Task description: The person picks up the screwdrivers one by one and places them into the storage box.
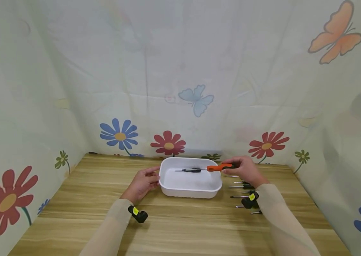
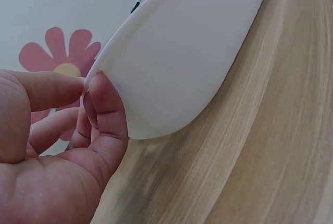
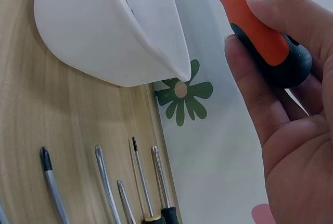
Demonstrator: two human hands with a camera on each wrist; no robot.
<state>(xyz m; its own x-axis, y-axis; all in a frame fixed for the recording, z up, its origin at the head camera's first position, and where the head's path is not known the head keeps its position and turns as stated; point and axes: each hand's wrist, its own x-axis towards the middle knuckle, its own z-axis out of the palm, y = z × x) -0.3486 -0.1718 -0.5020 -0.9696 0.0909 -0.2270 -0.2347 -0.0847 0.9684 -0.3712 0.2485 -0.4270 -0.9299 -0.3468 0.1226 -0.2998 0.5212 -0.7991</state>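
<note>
A white plastic tub stands on the table, its side wall filling much of the left wrist view. My left hand pinches the tub's left rim between thumb and fingers. Over the tub's right side, my right hand grips a screwdriver by its orange and black handle. Its shank points left across the tub, dark at the tip. Beneath that shank a dark-handled screwdriver lies inside the tub; the two overlap in the head view, so whether they touch I cannot tell.
Several more screwdrivers lie side by side to the right of the tub, shanks pointing left, their handles partly under my right forearm. The wooden table ends at a flowered curtain close behind the tub.
</note>
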